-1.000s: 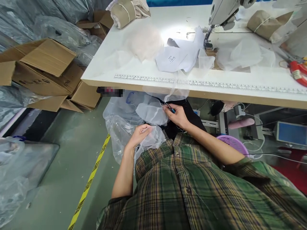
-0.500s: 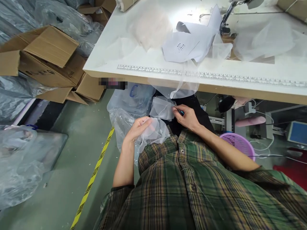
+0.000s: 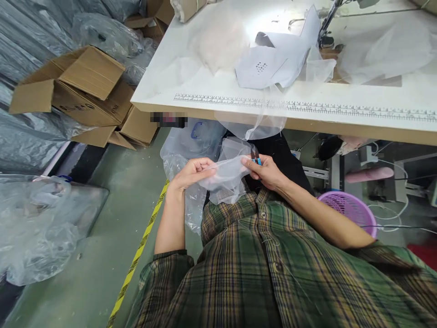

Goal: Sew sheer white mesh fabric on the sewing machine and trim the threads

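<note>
A sheer white fabric piece (image 3: 227, 172) is stretched between my two hands over my lap. My left hand (image 3: 196, 172) pinches its left end between thumb and fingers. The right end is pinched by my right hand (image 3: 261, 169), which also holds small blue-handled snips (image 3: 256, 156), their dark blades pointing up toward the table. Another folded sheer piece (image 3: 235, 146) lies on my lap just beyond. More sheer fabric (image 3: 264, 126) hangs over the table's front edge above it.
The white table (image 3: 157, 93) with a printed ruler bears a paper pattern (image 3: 259, 68), sheer fabric and a sewing machine part (image 3: 327, 38). Cardboard boxes (image 3: 92, 73) and plastic bags (image 3: 37, 228) are at left. A purple basket (image 3: 348, 207) stands at right below the table.
My right hand has taken hold of the fabric's right end, and the piece is now spread between both hands. The snips show more clearly. The view has shifted slightly.
</note>
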The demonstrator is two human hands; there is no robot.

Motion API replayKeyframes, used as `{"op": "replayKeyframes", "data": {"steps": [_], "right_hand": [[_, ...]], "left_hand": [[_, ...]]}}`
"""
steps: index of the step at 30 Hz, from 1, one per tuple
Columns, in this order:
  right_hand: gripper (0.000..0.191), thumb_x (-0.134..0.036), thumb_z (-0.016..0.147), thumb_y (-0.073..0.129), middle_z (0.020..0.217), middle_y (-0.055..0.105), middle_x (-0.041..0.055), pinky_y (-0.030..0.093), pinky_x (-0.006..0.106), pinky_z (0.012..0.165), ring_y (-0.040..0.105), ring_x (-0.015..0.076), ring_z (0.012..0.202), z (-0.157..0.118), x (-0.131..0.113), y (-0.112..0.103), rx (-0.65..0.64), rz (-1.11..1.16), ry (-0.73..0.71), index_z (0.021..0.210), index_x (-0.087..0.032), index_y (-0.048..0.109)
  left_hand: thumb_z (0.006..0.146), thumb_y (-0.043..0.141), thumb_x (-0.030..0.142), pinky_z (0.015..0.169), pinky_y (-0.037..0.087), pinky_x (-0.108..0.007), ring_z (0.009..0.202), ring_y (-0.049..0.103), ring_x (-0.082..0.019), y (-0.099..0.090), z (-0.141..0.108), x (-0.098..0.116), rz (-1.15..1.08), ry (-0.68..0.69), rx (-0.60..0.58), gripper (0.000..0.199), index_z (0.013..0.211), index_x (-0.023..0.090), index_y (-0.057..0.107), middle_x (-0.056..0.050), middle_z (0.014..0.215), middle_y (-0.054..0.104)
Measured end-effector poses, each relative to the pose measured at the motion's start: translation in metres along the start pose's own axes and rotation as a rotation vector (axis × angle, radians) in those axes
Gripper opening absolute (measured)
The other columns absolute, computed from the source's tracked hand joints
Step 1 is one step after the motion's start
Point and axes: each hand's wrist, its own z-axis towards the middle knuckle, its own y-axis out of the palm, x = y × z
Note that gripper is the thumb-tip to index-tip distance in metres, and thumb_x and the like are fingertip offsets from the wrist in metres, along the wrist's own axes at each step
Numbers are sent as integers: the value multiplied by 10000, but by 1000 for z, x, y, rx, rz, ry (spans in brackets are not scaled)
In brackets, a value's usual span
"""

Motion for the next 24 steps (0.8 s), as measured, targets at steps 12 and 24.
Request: {"op": "replayKeyframes", "data": {"steps": [12,24], "right_hand": [[439,-441,581,902,607,611,-31,167,194,371,339,30,395,-9,-2,-8,44,204,59,810,-176,638],[471,-457,717,818,746,689,11,332,207,432,541,82,496,-14,-23,-24,-26,-133,-134,1082,-175,720]], "left_hand": [[604,906,460,692,555,-230,696,692,-139,25,20,-15,-256,147,365,817,1282,152,569,-27,841,721],[705,828,360,464,453,-204,432,518,-58,32,-2,16,-239,95,-23,879,1490,227,456,-128,1042,771]]}}
